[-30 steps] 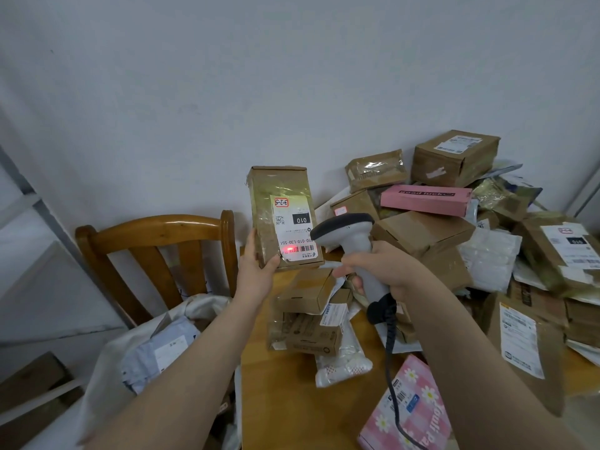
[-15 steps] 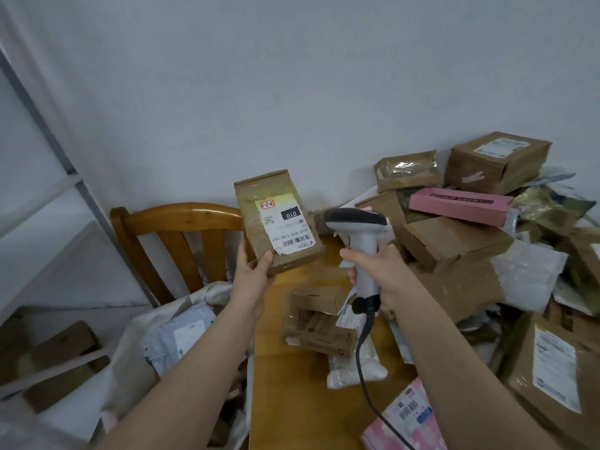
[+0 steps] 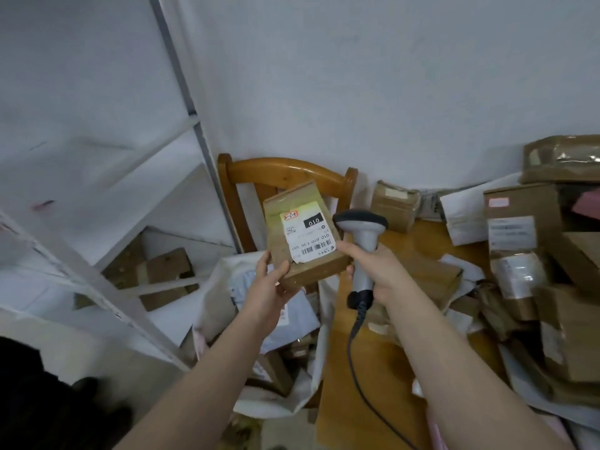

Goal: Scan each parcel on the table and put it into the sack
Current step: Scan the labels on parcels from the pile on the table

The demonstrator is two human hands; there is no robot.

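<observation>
White fabric sack [image 3: 216, 297] at table [image 3: 389, 362] left edge holds pale mailers [image 3: 302, 316]. Left hand [image 3: 266, 287] grips brown cardboard parcel [image 3: 302, 235] labelled "010"; right hand [image 3: 378, 271] grips grey scanner [image 3: 363, 232].

Arms outstretched, left hand [image 3: 268, 289] and right hand [image 3: 376, 271] level, fingers [image 3: 350, 251] curled in grip.

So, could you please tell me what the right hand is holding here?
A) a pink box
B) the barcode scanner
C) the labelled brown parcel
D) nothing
B: the right hand grips the barcode scanner by its handle, while the left hand holds the labelled brown parcel.
</observation>
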